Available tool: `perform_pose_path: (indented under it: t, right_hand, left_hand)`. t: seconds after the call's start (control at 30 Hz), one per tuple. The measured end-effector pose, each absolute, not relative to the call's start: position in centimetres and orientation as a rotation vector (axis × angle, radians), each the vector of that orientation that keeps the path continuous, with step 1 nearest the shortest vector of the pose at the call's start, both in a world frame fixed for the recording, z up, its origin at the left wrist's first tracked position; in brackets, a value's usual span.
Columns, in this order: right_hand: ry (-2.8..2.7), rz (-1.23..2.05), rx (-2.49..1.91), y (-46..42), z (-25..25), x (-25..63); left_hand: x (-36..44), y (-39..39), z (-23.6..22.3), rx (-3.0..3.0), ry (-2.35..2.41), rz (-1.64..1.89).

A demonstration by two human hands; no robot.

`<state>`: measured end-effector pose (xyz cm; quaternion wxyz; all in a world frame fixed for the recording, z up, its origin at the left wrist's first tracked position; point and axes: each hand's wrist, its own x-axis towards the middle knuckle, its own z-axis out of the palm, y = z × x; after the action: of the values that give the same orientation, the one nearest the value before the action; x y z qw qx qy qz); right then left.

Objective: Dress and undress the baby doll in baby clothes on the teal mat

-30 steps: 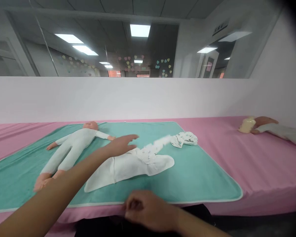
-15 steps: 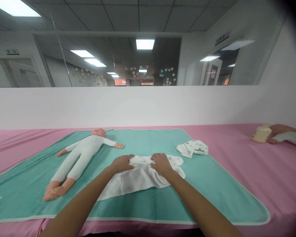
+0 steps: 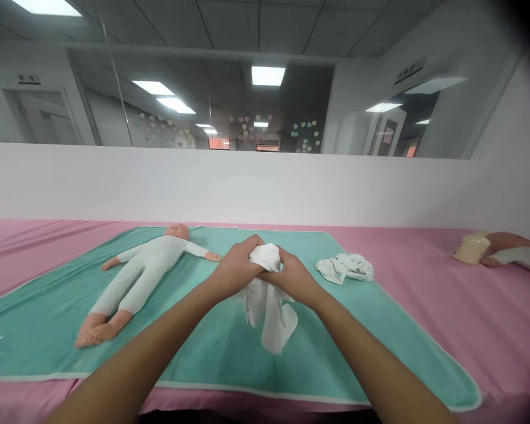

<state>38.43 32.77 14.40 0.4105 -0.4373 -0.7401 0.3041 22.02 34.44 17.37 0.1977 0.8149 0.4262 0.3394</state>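
Note:
Both hands hold a bunched white cloth garment [image 3: 271, 318] above the green towel [image 3: 203, 359]; its loose end hangs down below my fingers. My left hand [image 3: 236, 268] grips the gathered part from the left, thumb pointing inward. From the right, my right hand [image 3: 294, 274] closes on the same gathered part, and the two thumbs nearly meet. The garment's exact kind is hard to make out. To the left lies a baby doll [image 3: 148, 268] on its back in a white long-sleeved suit, arms spread. A crumpled white printed cloth [image 3: 344, 268] rests right of my hands.
The towel lies on a pink table cover [image 3: 459, 300]. At the far right stand a cream-coloured container [image 3: 471, 247] and part of another doll [image 3: 512, 244]. A white wall [image 3: 247, 188] with a window above it rises behind the table.
The garment was spread on the towel under both hands. Now it is gathered up and lifted, with my hands closer together and raised. The view has shifted slightly.

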Motion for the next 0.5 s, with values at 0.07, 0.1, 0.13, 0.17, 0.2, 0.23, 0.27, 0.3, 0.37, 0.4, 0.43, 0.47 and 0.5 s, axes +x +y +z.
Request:
perform_pose_path:
  t: [0.07,0.1,0.13,0.17,0.2,0.23,0.27,0.3,0.37,0.4,0.43,0.47,0.5]
  right_hand:
    - [-1.987,0.793,-1.114,32.0,15.6,39.3]
    - [-2.032,0.754,-1.136,31.7,16.0,39.9]
    - [-2.061,0.682,-1.173,31.3,16.3,40.5]
    - [-2.071,0.574,-1.223,30.9,16.4,41.1]
    - [-2.065,0.437,-1.277,30.5,16.5,41.5]
    - [-2.042,0.283,-1.324,30.1,16.4,41.8]
    - [-2.007,0.131,-1.360,29.6,16.3,42.0]
    - [-1.971,0.006,-1.383,29.2,16.1,42.1]
    - [-1.926,-0.092,-1.416,28.5,15.7,41.9]
    - [-1.919,-0.070,-1.433,28.2,15.5,41.8]
    - [-1.918,-0.031,-1.448,28.0,15.4,41.8]
    - [-1.915,-0.006,-1.451,27.7,15.4,41.8]
    - [-1.907,-0.018,-1.434,27.5,15.4,41.9]
  left_hand:
    - [21.3,33.4,18.6,2.259,1.195,0.904]
    - [20.6,33.0,19.0,2.266,1.225,0.880]
    - [20.0,32.8,19.3,2.299,1.278,0.861]
    - [19.3,32.6,19.4,2.369,1.347,0.840]
    - [18.7,32.4,19.4,2.472,1.435,0.836]
    - [18.2,32.2,19.3,2.592,1.531,0.856]
    - [17.9,31.9,19.1,2.704,1.620,0.912]
    - [17.8,31.6,19.0,2.783,1.678,1.014]
    - [18.0,30.6,18.8,2.779,1.612,1.319]
    - [18.3,30.1,18.8,2.685,1.498,1.445]
    - [18.6,29.5,18.9,2.555,1.364,1.504]
    - [18.9,28.9,19.0,2.409,1.247,1.497]
    - [19.1,28.5,19.1,2.269,1.172,1.447]
